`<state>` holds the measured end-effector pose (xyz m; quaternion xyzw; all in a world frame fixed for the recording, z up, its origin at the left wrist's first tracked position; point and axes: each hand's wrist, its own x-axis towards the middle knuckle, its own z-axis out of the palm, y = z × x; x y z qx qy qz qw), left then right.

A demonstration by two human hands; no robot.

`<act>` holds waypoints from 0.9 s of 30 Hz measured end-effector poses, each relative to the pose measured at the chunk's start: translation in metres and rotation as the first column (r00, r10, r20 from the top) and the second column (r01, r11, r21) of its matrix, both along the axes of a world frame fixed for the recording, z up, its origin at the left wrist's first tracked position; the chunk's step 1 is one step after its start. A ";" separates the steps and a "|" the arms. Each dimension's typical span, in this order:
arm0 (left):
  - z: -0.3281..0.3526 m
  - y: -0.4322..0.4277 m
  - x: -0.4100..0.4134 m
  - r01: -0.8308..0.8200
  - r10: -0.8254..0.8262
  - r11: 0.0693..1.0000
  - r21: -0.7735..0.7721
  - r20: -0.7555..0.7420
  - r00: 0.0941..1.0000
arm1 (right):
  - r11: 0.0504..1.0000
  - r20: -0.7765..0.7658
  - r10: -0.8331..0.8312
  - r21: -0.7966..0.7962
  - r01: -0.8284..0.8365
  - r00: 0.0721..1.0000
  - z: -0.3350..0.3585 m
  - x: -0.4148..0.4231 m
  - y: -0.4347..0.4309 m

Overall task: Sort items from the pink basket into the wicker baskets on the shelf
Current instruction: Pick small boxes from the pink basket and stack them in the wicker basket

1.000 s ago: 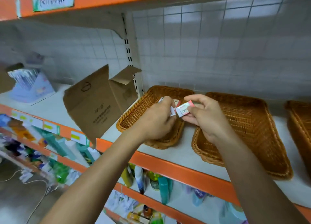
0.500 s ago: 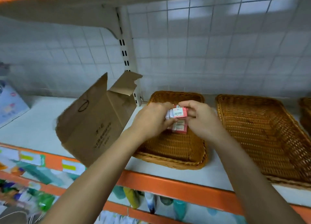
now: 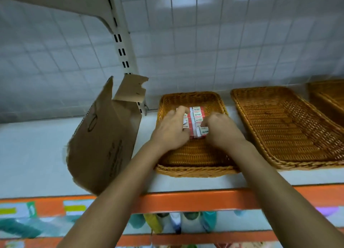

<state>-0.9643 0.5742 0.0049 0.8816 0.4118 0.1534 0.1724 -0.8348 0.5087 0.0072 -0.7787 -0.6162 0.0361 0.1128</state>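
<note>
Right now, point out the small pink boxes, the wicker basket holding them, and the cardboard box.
small pink boxes (image 3: 198,115): head view, labelled top of the row.
wicker basket (image 3: 195,170): head view, front rim.
cardboard box (image 3: 104,139): head view, broad side panel.

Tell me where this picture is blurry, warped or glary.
Head view, centre: the small boxes in the wicker basket are fairly sharp, print unreadable; head view, bottom: the bottles under the shelf edge smear into blur; head view, top: glare on the wall tiles, and the wide lens slants the shelf upright.

white tiled wall (image 3: 223,42), orange-edged shelf (image 3: 186,199)
</note>
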 end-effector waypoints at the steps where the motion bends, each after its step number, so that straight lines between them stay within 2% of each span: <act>1: -0.002 0.000 -0.001 -0.003 0.003 1.000 0.018 0.006 1.000 | 1.000 0.010 0.003 -0.009 -0.002 1.000 -0.001 -0.001 -0.001; 15: -0.007 -0.005 -0.007 -0.034 0.028 0.995 0.097 0.064 0.998 | 0.997 0.129 0.049 -0.060 -0.042 0.990 -0.008 -0.007 -0.007; 27: -0.016 -0.002 -0.006 -0.063 0.064 0.986 0.152 -0.001 0.998 | 0.996 0.173 0.082 -0.037 -0.077 0.981 -0.009 -0.006 -0.008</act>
